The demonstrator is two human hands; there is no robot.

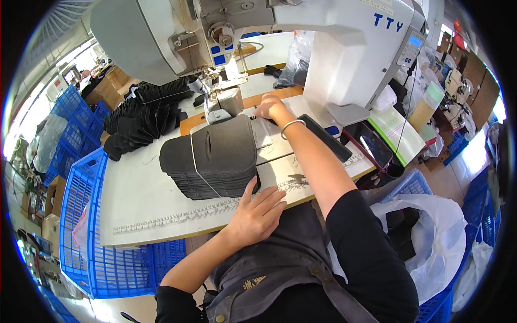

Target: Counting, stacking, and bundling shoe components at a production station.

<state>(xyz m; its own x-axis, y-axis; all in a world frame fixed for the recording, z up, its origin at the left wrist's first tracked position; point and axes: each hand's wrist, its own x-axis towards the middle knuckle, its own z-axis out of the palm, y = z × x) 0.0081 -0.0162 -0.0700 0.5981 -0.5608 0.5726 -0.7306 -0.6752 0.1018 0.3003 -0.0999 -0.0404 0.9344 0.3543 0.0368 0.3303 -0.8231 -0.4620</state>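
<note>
A thick stack of black fabric pieces lies on the white sewing table, with a pale band around it. My left hand rests at the table's front edge, fingers stretched out, the index fingertip close to the stack's lower right corner. Beyond the stack, my right hand reaches to the bed of a large white sewing machine. Its fingers are bent and bunched together; whatever they grip is hidden. Just right of my left hand lie small dark thread snips.
A heap of black pieces lies at the table's left. Right of my forearm are a long black object, a phone and a green-edged booklet. A blue crate stands left; a white plastic bag hangs open at right.
</note>
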